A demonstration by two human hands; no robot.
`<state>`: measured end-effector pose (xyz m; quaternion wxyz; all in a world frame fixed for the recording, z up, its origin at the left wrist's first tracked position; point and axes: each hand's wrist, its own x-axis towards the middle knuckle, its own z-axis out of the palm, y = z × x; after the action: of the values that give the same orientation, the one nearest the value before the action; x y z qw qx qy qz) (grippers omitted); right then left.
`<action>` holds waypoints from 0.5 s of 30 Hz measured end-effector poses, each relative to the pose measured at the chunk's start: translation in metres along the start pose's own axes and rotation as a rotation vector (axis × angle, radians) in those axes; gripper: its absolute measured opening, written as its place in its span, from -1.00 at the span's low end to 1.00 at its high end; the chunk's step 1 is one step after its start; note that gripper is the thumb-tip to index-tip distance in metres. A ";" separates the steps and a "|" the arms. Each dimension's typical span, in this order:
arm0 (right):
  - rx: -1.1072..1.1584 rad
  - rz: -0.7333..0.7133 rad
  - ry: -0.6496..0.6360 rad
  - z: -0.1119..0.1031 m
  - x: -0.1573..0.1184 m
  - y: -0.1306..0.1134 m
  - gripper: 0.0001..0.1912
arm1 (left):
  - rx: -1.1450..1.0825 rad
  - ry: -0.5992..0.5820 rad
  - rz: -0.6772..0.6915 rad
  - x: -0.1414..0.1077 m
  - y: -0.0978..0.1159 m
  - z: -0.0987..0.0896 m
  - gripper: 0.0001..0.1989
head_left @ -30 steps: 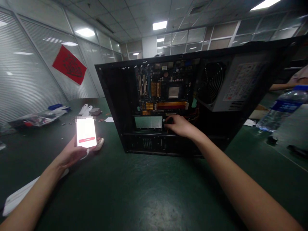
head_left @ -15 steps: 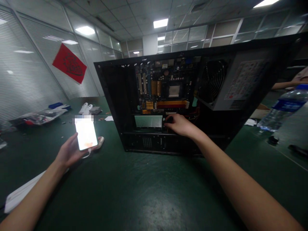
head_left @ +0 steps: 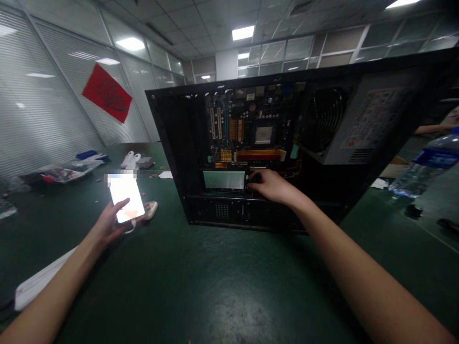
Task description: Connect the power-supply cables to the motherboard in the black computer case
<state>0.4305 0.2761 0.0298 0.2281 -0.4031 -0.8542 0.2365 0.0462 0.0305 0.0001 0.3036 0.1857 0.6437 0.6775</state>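
Observation:
My left hand [head_left: 109,220] holds a smartphone [head_left: 126,198] with a bright, washed-out screen. Its thumb lies over the screen, and a white cable comes out of the phone's lower edge. A black computer case [head_left: 190,210] stands upright with its side off, showing the motherboard [head_left: 247,114] inside. My right hand [head_left: 269,185] reaches into the lower part of the case, fingers curled in a pinch. The fingertips are at the right end of a silvery rectangular drive [head_left: 225,180]; what they grip is too dark and small to make out.
A metal power supply [head_left: 366,124] fills the case's upper right. Right of the case stands a water bottle [head_left: 423,167] on the green table [head_left: 215,277]. Bagged parts [head_left: 68,171] lie at the far left, and a white flat object [head_left: 43,279] sits beside my left forearm.
My left thumb has moved onto the phone's screen. The right hand keeps its place at the drive's end. The whole view has shifted slightly.

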 end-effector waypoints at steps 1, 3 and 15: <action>0.001 0.002 0.001 0.000 -0.001 -0.001 -0.84 | -0.044 -0.019 -0.009 -0.003 0.001 0.001 -0.42; 0.001 -0.001 0.011 -0.001 -0.001 -0.001 -0.84 | -0.118 -0.065 -0.015 -0.008 0.003 0.004 -0.46; -0.013 -0.035 0.013 0.001 0.000 0.002 -0.80 | -0.089 -0.136 0.021 -0.014 0.003 0.008 -0.42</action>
<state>0.4312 0.2771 0.0282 0.2350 -0.3913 -0.8611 0.2242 0.0615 0.0275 0.0053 0.3476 0.2243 0.5889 0.6943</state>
